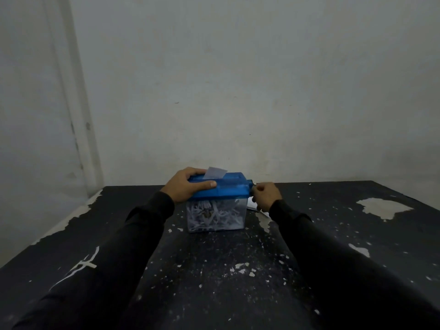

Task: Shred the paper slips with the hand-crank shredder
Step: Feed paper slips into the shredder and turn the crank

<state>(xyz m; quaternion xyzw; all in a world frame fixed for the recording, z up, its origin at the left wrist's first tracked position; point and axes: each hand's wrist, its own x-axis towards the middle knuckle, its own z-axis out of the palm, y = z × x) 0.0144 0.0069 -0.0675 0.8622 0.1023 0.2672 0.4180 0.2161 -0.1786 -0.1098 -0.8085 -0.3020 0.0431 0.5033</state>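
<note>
Nearest the camera, two black sleeves [142, 234] reach forward over a dark table [214, 270] whose paint is chipped and flaking. Further in, toward 12 o'clock, stands the shredder [217, 201]: a blue lid on a clear box packed with white paper strips [214, 214]. The left hand [188, 185] clasps the lid's 9 o'clock end, thumb along the near edge and fingers curled over the far edge. The right hand [265, 196], at the shredder's 3 o'clock end, is curled around the crank [251, 186], mostly hidden by the fingers. A paper slip [214, 173] stands partly out of the lid's slot, beside the left fingers. Behind everything rises a pale wall [238, 79].
</note>
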